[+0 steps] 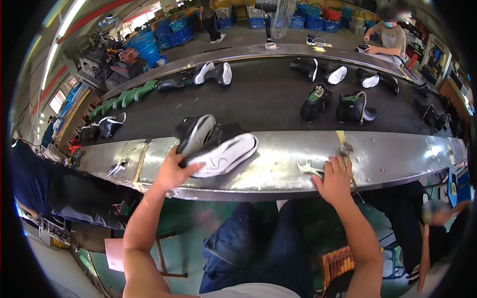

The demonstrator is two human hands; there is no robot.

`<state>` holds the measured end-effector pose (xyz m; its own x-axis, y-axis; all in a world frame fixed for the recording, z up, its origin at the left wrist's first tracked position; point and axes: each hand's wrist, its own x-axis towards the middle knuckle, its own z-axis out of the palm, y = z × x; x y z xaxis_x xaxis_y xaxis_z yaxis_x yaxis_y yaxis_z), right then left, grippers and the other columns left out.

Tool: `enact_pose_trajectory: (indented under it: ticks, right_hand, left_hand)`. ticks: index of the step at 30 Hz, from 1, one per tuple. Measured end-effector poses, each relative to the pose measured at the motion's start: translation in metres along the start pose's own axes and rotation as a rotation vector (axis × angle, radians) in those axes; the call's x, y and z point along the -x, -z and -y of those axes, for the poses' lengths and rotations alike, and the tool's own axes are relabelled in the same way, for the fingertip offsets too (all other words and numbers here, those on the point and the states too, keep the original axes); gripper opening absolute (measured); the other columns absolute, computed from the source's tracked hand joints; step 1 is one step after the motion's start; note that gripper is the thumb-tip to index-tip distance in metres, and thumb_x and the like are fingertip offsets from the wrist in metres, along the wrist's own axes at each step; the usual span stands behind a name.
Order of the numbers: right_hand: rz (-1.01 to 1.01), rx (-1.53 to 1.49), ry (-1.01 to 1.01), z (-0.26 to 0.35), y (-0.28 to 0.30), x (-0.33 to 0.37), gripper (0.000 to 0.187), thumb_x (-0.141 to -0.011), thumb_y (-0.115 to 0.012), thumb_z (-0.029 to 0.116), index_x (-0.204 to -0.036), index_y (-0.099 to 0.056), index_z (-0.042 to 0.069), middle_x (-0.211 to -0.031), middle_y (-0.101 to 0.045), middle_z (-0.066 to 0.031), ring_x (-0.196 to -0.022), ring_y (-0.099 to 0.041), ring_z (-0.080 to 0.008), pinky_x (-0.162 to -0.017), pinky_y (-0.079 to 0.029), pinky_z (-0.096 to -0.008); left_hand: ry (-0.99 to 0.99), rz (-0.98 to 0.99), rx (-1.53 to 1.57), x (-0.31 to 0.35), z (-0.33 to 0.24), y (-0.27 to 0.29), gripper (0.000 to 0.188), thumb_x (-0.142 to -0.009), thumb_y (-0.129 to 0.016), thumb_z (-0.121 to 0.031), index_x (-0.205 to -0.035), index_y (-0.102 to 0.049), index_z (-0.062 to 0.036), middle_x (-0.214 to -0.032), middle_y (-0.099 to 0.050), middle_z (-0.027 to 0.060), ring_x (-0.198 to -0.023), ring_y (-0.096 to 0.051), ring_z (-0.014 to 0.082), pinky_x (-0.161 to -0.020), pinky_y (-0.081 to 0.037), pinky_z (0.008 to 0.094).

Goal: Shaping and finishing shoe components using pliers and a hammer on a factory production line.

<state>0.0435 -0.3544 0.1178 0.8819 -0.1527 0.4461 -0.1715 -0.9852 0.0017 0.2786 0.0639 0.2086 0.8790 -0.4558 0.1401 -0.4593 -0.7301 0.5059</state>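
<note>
Two black shoes with white soles lie together on the near metal ledge and the edge of the dark belt. My left hand [175, 171] grips the nearer shoe [223, 158] by one end, its thumb on the white sole and the other fingers partly hidden. Just behind leans the second shoe [197, 134], tilted with its sole showing. My right hand [338, 180] rests on the metal ledge, thumb apart from the fingers. Beside its thumb sits a small whitish forked thing [309, 168]. By its fingertips is a yellowish strip with a dark lump [346, 148], too unclear to name.
A dark conveyor belt [243, 102] carries green shoe pieces [133, 97] and several black shoes, two with laces [354, 107] at the right. Across it a person [390, 42] handles something dark. Other people sit close on both sides. A fan [282, 20] stands beyond.
</note>
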Motion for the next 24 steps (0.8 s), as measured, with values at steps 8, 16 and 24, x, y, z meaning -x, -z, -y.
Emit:
enact_pose_trajectory:
  ticks: [8, 16, 24]
  right_hand:
    - [0.259, 0.044, -0.033, -0.002, 0.025, 0.030, 0.067, -0.078, -0.077, 0.039, -0.128, -0.052, 0.001, -0.134, -0.050, -0.0156, -0.129, -0.045, -0.0339, -0.100, -0.041, -0.0514]
    - [-0.084, -0.486, -0.090, 0.043, 0.026, 0.102, 0.047, -0.079, -0.069, 0.004, -0.122, -0.053, 0.001, -0.106, -0.060, -0.0214, -0.100, -0.058, -0.0404, -0.087, -0.047, -0.0464]
    - [0.364, -1.187, -0.730, 0.094, 0.023, 0.198, 0.037, -0.087, -0.071, 0.014, -0.120, -0.058, 0.001, -0.090, -0.061, -0.0004, -0.079, -0.056, -0.0097, -0.075, -0.049, -0.0275]
  left_hand:
    - [-0.018, 0.364, -0.191, -0.005, -0.055, -0.018, 0.103, -0.072, -0.081, -0.047, -0.145, -0.035, 0.0107, -0.141, -0.048, 0.0306, -0.135, -0.046, 0.0388, -0.112, -0.037, 0.0387]
    - [-0.002, 0.200, 0.102, 0.018, -0.032, -0.038, 0.115, -0.068, -0.084, -0.055, -0.146, -0.033, 0.0115, -0.130, -0.059, 0.0310, -0.122, -0.059, 0.0363, -0.104, -0.045, 0.0368]
    - [-0.002, 0.280, 1.106, 0.244, -0.058, -0.179, 0.111, -0.075, -0.087, -0.021, -0.157, -0.015, 0.0000, -0.151, -0.040, 0.0207, -0.140, -0.038, 0.0252, -0.116, -0.028, 0.0352]
